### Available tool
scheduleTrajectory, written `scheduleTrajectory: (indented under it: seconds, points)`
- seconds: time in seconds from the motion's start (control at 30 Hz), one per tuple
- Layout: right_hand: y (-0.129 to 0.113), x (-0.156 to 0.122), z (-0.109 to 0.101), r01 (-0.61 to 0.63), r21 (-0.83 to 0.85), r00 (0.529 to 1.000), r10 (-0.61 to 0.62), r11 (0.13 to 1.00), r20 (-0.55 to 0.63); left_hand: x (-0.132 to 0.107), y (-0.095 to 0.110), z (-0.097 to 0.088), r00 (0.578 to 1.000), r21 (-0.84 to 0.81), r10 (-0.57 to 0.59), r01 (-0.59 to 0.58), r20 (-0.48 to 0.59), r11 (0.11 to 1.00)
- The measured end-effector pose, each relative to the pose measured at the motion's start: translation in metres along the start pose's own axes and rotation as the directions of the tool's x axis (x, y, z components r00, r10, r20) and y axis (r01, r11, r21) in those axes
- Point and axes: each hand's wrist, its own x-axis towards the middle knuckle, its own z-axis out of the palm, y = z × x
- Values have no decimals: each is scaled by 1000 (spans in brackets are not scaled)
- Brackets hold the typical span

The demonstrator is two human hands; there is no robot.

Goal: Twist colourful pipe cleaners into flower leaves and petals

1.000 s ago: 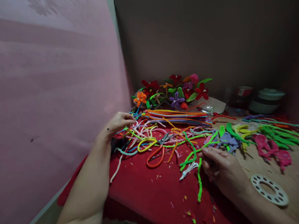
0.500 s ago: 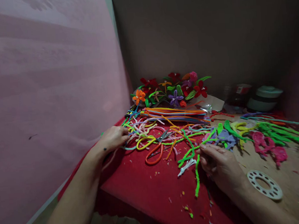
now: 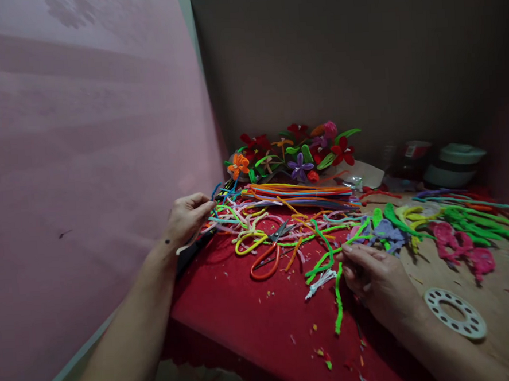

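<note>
My left hand [image 3: 189, 220] is raised at the left edge of the red-covered table, thumb and fingers pinched together. A blue pipe cleaner [image 3: 214, 194] shows at its fingertips, and the end of a pale strand [image 3: 184, 249] pokes out under the palm. Over on the right, my right hand [image 3: 378, 275] is closed in a pinch at a green pipe cleaner [image 3: 339, 300], whose lower end points down toward the table edge; the fingers partly hide the grip. Between my hands lie scissors [image 3: 265, 261] with one red and one yellow handle, blades spread, beside tangled pipe cleaners [image 3: 239, 220].
Behind are a bundle of straight pipe cleaners [image 3: 302, 193] and fuzzy flowers [image 3: 300, 164]. A white bunch of stamens [image 3: 320, 283] lies in front. To the right are pink shapes [image 3: 460, 247], green leaves [image 3: 467, 223], a holed white ring [image 3: 456, 313] and a lidded container [image 3: 455, 164].
My left hand has lifted up and slightly back from the tangle, and a blue pipe cleaner now shows at its fingertips. My right hand keeps its place and pinch.
</note>
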Motion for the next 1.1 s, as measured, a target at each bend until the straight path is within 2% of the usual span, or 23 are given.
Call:
scheduleTrajectory:
  seconds: [0.13,0.27,0.47,0.53,0.7,0.87,1.07,1.1]
  points:
    - [2,1,-2,22,-27,1000,-22,999,-3,10,5,1,998,-249,-53,40,-45,968]
    - [2,0,-2,32,-28,999,-32,999,-9,18,10,1,998,-365,-59,44,-32,930]
    - [0,-1,0,32,-9,999,-32,999,-2,28,16,-7,996,-667,40,-86,-83,740]
    - [-1,-1,1,25,-11,1000,-25,1000,-13,30,18,-12,994,-701,57,-106,-93,706]
    - [-2,-1,4,15,10,999,-15,1000,-32,32,23,-25,978,-744,45,-184,-203,642]
    - [-1,-2,2,28,19,1000,-27,999,-2,31,42,-34,951,-782,48,-278,-304,557]
    - [1,-1,2,48,5,997,-48,999,64,19,69,-30,931,-793,51,-335,-361,510]
    - [1,-1,2,44,-13,993,-43,999,110,15,73,-27,927,-784,71,-352,-370,512]
